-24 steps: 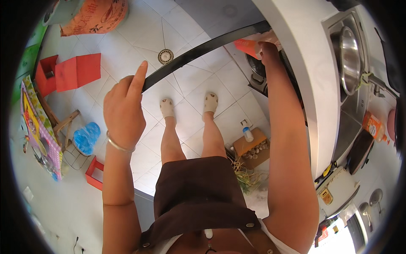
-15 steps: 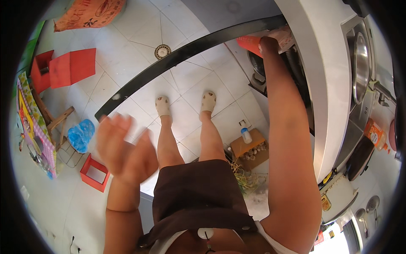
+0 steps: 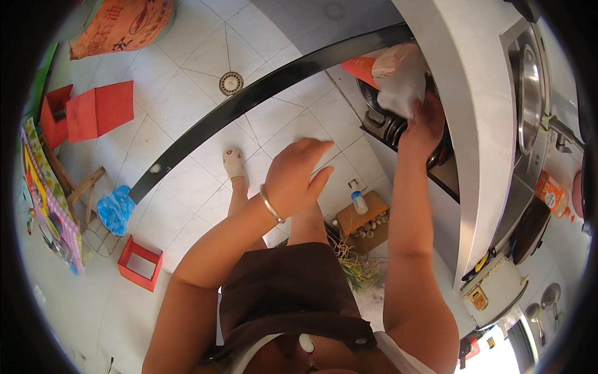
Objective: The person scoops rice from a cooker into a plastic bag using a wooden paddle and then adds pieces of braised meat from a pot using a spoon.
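My right hand (image 3: 425, 124) reaches into the opening under the light counter and grips the near end of a plastic bag (image 3: 402, 81). The bag is whitish and see-through, with an orange-red part at its far left. Its contents cannot be made out. Dark cookware (image 3: 393, 129) lies below and beside the bag, partly hidden by it and by my hand. My left hand (image 3: 299, 169), with a bracelet (image 3: 272, 206) at the wrist, hovers in front of my legs. Nothing is in it; its fingers are stretched and its thumb stands apart.
A long dark panel edge (image 3: 261, 93) crosses ahead of me. Red stools (image 3: 99, 111), a small red frame (image 3: 142, 262) and a blue bag (image 3: 116, 210) are at left. A cardboard box (image 3: 367, 218) with a small bottle (image 3: 359, 202) sits near my legs. A sink (image 3: 531, 93) is at right.
My left hand has swung right, from the left side to in front of my legs. My right hand has drawn back nearer to me and now grips the bag's near end.
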`<action>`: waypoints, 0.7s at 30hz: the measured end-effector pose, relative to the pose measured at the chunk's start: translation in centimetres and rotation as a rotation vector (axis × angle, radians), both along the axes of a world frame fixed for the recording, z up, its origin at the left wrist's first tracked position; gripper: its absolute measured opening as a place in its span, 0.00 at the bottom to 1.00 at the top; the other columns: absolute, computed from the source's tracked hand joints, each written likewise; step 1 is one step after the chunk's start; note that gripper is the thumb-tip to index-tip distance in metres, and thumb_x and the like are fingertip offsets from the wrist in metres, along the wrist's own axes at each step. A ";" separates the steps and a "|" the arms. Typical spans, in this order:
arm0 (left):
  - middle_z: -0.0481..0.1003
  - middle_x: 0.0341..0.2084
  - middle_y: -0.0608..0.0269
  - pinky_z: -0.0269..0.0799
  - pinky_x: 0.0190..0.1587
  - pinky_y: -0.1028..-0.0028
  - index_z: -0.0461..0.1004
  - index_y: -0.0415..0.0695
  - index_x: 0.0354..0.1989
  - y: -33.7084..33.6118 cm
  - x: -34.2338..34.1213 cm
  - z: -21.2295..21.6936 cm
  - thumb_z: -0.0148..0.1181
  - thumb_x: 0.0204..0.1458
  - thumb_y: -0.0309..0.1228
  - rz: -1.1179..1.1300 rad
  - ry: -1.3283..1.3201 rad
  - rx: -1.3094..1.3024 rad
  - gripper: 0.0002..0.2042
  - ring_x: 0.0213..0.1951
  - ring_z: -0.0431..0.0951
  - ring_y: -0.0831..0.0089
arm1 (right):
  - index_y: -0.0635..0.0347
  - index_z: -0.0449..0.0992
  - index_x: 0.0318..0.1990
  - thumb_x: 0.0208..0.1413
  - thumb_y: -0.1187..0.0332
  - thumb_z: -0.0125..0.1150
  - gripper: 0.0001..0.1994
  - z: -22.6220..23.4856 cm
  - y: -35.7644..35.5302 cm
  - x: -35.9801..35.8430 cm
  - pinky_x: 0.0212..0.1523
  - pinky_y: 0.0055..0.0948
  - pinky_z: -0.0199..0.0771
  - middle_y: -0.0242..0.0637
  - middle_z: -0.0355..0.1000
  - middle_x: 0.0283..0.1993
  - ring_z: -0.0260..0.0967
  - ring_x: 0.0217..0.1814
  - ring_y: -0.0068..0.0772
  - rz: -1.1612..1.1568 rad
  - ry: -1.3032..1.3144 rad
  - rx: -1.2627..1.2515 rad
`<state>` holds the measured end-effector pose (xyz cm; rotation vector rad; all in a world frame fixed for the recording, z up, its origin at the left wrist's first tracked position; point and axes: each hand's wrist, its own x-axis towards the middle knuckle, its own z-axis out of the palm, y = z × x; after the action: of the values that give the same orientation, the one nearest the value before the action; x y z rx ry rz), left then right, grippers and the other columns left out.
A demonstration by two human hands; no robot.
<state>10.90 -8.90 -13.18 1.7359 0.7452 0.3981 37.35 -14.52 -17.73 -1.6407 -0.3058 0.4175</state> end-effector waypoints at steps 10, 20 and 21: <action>0.69 0.47 0.56 0.65 0.53 0.73 0.55 0.32 0.61 -0.3 5.2 -2.8 0.64 0.44 0.23 0.216 -0.228 -0.909 0.34 0.48 0.70 0.70 | 0.62 0.71 0.53 0.54 0.79 0.59 0.18 3.7 -7.1 -13.6 0.39 0.15 0.66 0.27 0.69 0.35 0.64 0.35 0.15 0.188 0.272 -0.158; 0.71 0.48 0.41 0.66 0.52 0.67 0.57 0.36 0.62 -2.1 1.5 -3.6 0.56 0.43 0.18 0.123 0.044 -0.290 0.32 0.50 0.71 0.50 | 0.59 0.76 0.40 0.47 0.76 0.63 0.11 3.5 -4.8 -12.2 0.40 0.26 0.68 0.36 0.72 0.40 0.67 0.37 0.32 0.477 -0.481 -0.523; 0.70 0.47 0.40 0.66 0.52 0.66 0.56 0.37 0.62 -2.1 1.5 -3.1 0.55 0.43 0.18 0.085 0.052 -0.263 0.32 0.50 0.71 0.48 | 0.59 0.77 0.39 0.45 0.75 0.64 0.11 3.4 -4.5 -12.2 0.40 0.26 0.68 0.36 0.71 0.39 0.68 0.37 0.33 0.550 -0.621 -0.596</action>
<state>12.41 -11.02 -16.25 1.4754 0.8712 0.2988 25.20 -19.01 -14.37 -2.2477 -1.2085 0.4188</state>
